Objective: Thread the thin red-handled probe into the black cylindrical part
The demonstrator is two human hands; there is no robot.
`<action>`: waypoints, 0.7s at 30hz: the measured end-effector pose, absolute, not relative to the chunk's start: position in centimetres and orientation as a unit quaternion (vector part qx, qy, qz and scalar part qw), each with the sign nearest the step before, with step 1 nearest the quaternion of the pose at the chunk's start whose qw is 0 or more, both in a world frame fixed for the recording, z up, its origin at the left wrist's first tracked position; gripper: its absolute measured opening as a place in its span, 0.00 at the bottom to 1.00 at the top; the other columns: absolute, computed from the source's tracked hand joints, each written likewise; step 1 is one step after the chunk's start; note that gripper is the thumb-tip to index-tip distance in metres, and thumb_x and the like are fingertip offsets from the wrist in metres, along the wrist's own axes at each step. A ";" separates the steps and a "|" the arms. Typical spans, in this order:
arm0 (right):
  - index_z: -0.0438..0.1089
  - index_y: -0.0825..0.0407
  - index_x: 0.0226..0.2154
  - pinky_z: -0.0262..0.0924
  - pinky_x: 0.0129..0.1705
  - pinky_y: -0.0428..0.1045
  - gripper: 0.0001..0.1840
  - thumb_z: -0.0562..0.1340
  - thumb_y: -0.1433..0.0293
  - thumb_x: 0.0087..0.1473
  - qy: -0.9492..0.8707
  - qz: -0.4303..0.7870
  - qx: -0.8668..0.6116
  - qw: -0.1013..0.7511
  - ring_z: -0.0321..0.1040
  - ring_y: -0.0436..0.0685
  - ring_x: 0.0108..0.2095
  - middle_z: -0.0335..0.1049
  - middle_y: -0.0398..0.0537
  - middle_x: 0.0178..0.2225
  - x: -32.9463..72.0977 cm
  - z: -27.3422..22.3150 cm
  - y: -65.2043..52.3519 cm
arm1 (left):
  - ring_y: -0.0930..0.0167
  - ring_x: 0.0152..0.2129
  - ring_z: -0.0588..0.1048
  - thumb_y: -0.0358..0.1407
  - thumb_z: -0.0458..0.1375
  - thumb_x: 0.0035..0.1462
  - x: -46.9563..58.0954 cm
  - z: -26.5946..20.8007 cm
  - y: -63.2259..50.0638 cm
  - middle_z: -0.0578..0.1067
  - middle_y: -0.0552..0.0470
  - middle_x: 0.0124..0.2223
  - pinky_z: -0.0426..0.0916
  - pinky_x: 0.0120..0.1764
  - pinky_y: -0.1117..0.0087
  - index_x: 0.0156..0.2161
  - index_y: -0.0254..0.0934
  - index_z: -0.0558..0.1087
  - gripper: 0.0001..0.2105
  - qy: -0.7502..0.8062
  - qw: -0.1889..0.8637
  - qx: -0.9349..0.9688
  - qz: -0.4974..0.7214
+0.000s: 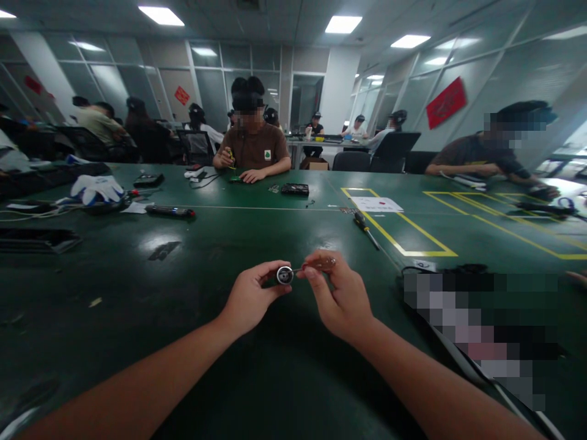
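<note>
My left hand (254,293) is closed around a small round part (285,275), pinched between thumb and fingers. The part has a silver rim and a darker recessed face turned towards me. In my right hand (342,296) is a small screwdriver (298,269), its thin metal shaft pointing left, with a bit of red where the fingers grip. The shaft reaches the right side of the round part; whether its tip touches cannot be made out. Most of the screwdriver's handle is hidden by the fingers. Both hands are above the green table (206,256).
A black-and-yellow screwdriver (362,223) lies ahead to the right, near a white sheet (378,204) and yellow tape outlines. White gloves (97,189), a dark cylindrical tool (169,211) and a black tray (36,240) are at left. A co-worker (252,140) sits opposite.
</note>
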State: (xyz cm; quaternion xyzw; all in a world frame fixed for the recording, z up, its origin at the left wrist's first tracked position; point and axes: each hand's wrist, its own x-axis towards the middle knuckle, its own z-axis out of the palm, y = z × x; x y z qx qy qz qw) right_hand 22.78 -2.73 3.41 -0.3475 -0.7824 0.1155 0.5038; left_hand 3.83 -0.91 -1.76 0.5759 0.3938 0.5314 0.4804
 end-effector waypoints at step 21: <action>0.65 0.47 0.43 0.66 0.38 0.51 0.06 0.58 0.72 0.64 -0.826 0.043 -0.306 0.472 0.73 0.55 0.34 0.72 0.45 0.35 23.1 4.2 -3.0 | 0.59 0.49 0.78 0.31 0.71 0.50 3.3 -1.3 -1.1 0.81 0.46 0.49 0.67 0.58 0.55 0.47 0.39 0.80 0.17 0.421 0.389 0.637 0.515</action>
